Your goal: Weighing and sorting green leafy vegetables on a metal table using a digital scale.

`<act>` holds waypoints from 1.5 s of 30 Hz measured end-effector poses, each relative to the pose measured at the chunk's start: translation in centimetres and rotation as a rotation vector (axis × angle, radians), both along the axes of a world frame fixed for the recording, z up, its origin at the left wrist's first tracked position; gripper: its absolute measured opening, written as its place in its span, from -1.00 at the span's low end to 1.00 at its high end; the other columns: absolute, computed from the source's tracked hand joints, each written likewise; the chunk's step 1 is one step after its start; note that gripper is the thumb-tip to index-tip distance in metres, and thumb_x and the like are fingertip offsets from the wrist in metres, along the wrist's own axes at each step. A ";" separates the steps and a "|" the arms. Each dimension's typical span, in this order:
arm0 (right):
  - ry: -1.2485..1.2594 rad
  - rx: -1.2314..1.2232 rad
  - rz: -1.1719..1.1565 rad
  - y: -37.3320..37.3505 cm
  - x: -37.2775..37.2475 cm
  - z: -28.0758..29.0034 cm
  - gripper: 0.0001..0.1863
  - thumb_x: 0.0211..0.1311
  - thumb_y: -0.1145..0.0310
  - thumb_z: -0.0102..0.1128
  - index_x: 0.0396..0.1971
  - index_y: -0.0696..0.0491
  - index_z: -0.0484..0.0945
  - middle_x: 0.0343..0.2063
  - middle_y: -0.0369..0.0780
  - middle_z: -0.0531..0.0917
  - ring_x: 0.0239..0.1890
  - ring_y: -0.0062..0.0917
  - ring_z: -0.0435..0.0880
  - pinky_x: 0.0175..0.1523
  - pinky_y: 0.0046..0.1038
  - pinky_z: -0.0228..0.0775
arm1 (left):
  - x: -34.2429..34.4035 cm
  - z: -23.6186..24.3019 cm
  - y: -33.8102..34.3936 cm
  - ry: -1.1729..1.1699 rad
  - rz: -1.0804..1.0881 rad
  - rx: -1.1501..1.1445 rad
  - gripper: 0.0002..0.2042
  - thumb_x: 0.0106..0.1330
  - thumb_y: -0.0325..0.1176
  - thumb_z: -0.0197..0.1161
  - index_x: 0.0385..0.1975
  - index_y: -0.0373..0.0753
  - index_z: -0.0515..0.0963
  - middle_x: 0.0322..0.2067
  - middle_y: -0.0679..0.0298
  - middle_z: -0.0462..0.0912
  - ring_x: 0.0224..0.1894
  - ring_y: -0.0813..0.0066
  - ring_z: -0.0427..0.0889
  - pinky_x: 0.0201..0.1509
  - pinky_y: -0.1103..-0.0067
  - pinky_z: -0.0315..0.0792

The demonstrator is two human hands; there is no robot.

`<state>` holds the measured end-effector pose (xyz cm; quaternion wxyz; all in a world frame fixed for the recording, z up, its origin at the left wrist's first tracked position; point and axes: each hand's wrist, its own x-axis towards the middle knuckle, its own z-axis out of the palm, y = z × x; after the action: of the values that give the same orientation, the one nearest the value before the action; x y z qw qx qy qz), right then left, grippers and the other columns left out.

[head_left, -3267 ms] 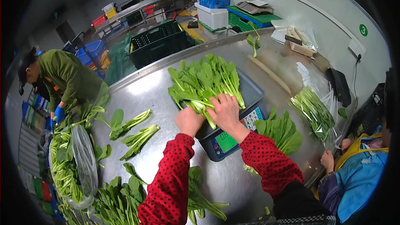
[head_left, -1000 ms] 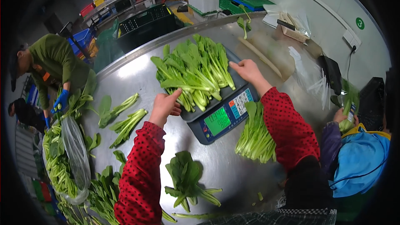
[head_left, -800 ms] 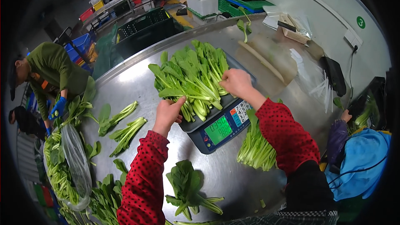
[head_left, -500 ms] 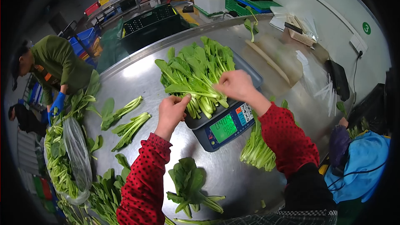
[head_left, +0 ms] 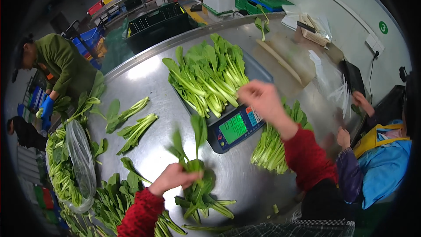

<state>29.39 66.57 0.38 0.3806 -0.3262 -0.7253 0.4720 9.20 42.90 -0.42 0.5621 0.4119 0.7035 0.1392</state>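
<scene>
A large bunch of leafy greens point(head_left: 206, 72) lies on the grey tray of a digital scale point(head_left: 234, 129) with a lit green display. Below the scale, my left hand point(head_left: 177, 176) is closed on a leafy stalk point(head_left: 197, 136), raised over a loose bunch point(head_left: 206, 202) on the steel table. My right hand point(head_left: 263, 101), blurred by motion, hovers at the lower right of the pile on the tray, fingers curled; whether it grips anything is unclear. Another bunch point(head_left: 269, 149) lies right of the scale, partly under my right arm.
A co-worker point(head_left: 61, 66) in blue gloves handles greens at left, beside a plastic bag point(head_left: 81, 166) and loose stalks point(head_left: 131, 136). Another person point(head_left: 383, 171) reaches in from the right near plastic bags point(head_left: 329, 87). Dark crates point(head_left: 158, 33) stand beyond the table's far edge; a basket point(head_left: 313, 35) sits back right.
My left hand has left the scale, moved down to the near bunch and lifted a stalk from it. My right hand shifted slightly down and right. The right-hand person's hands have come onto the table.
</scene>
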 end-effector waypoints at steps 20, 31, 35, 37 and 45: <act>-0.519 -0.072 0.023 10.4 -8.2 -4.0 -0.38 -0.11 -0.13 0.32 -0.40 0.24 0.63 -0.47 -0.12 0.66 -0.39 -0.48 0.64 -0.24 -0.44 0.43 | -4.1 -3.8 21.4 0.351 0.611 0.533 -0.47 0.06 0.01 0.24 -0.45 -0.52 0.57 -0.48 -0.01 0.63 -0.33 0.21 0.66 -0.27 0.44 0.50; 0.210 -0.319 0.431 3.5 -9.5 1.6 -0.42 -0.16 0.40 0.45 -0.06 0.18 0.44 -0.20 -0.24 0.60 -0.16 -0.59 0.55 -0.02 -0.52 0.38 | -2.1 -0.1 18.9 0.074 0.691 1.164 -0.73 0.18 -0.27 0.20 -0.28 -0.38 0.50 -0.38 0.01 0.59 -0.32 0.04 0.57 -0.20 0.35 0.42; 0.209 -0.026 0.428 3.5 -6.4 0.9 -0.19 -0.25 0.42 0.53 0.09 0.16 0.28 -0.04 -0.24 0.51 -0.01 -0.57 0.47 0.12 -0.46 0.31 | -1.3 -0.1 17.5 0.409 0.435 1.510 -0.77 0.14 -0.37 0.26 -0.26 -0.32 0.48 -0.39 0.09 0.56 -0.34 0.14 0.54 -0.22 0.39 0.41; 0.134 0.141 0.439 3.8 -6.8 -2.9 -0.07 -0.25 0.38 0.53 0.19 0.14 0.18 0.09 -0.24 0.41 0.12 -0.55 0.37 0.23 -0.43 0.19 | -1.7 -4.9 17.5 0.183 0.360 1.492 -0.64 0.11 -0.33 0.30 -0.14 -0.32 0.42 -0.28 0.12 0.53 -0.22 0.26 0.51 -0.14 0.43 0.38; 0.175 -0.241 0.353 3.8 -7.7 -5.3 -0.31 -0.24 0.42 0.48 0.01 0.12 0.39 -0.05 -0.25 0.52 0.00 -0.50 0.47 0.13 -0.43 0.28 | -2.0 -3.1 18.6 0.051 0.272 1.042 -0.71 0.14 -0.34 0.27 -0.18 -0.34 0.49 -0.29 0.24 0.60 -0.25 0.45 0.56 -0.14 0.50 0.42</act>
<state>21.68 70.34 -4.89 0.3120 -0.1950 -0.6737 0.6409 7.23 61.54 -3.52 0.2431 0.5444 0.6018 0.5313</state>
